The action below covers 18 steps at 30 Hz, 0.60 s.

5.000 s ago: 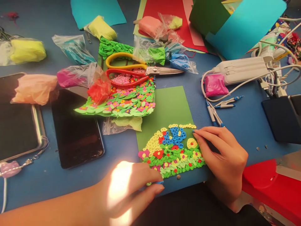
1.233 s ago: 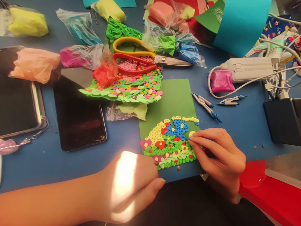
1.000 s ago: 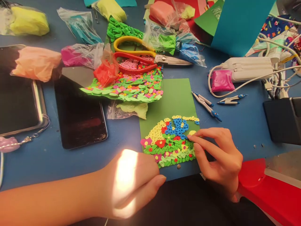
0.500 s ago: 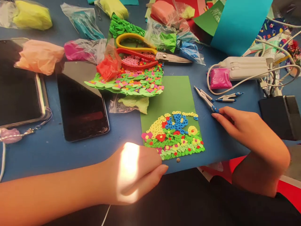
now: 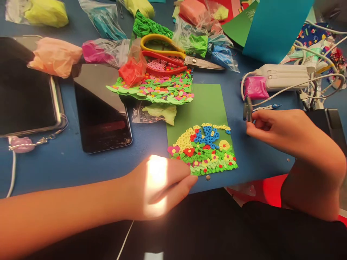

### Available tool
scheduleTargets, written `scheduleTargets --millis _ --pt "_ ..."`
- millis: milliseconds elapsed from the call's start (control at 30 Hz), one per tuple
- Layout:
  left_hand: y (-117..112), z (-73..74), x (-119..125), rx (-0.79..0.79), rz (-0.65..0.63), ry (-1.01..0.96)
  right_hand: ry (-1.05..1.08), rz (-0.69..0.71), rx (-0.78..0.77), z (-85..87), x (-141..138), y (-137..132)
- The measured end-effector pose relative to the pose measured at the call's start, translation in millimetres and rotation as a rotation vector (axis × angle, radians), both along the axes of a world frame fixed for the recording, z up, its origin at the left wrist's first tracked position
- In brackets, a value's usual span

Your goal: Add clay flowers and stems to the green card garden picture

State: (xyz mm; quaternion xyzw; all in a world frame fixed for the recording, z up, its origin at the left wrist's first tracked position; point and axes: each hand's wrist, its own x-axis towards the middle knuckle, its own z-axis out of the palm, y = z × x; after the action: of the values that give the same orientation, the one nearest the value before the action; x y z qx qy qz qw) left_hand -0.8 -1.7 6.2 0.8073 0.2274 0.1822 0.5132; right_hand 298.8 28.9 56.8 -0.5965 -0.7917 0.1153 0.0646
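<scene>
A green card (image 5: 208, 103) lies on the table, its lower half covered with small clay pieces forming flowers, leaves and yellow and blue patches. My left hand (image 5: 165, 184) is closed at the card's lower left corner, thumb and forefinger together at its edge, with a bright patch of light on its back. To the right of the card, my right hand (image 5: 284, 135) pinches a drawing compass (image 5: 247, 108), blurred and held upright. Behind that hand lies a second white and blue compass (image 5: 267, 107), partly hidden by the fingers.
Scissors (image 5: 173, 59) rest on another clay-covered card (image 5: 162, 92). A phone (image 5: 101, 122) and a tablet (image 5: 24, 94) lie at left. Bags of coloured clay (image 5: 55, 57) are spread behind. At right are a white power strip (image 5: 286, 76), cables and a black box (image 5: 333, 130).
My right hand has lifted the compass from the table and turned it upright. My left hand stays at the card's corner. The whole view has shifted slightly.
</scene>
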Motion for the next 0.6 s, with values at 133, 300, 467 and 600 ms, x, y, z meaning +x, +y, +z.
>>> scheduleTargets --millis 133,300,467,600 --pt "-0.5 -0.3 -0.1 0.015 0.001 -0.009 0.51 -0.107 0.282 -12.2 -19.2 -31.5" --pt "-0.8 -1.5 1.0 0.037 0.007 -0.01 0.574 0.301 0.318 -38.8 -28.6 -47.4" --pt "-1.6 -2.3 0.2 0.035 0.0 -0.01 0.434 0.351 0.418 -45.1 -34.3 -39.9" --pt "-1.8 -2.1 -0.5 0.009 0.001 -0.015 0.382 0.366 0.388 -41.5 -39.0 -38.1"
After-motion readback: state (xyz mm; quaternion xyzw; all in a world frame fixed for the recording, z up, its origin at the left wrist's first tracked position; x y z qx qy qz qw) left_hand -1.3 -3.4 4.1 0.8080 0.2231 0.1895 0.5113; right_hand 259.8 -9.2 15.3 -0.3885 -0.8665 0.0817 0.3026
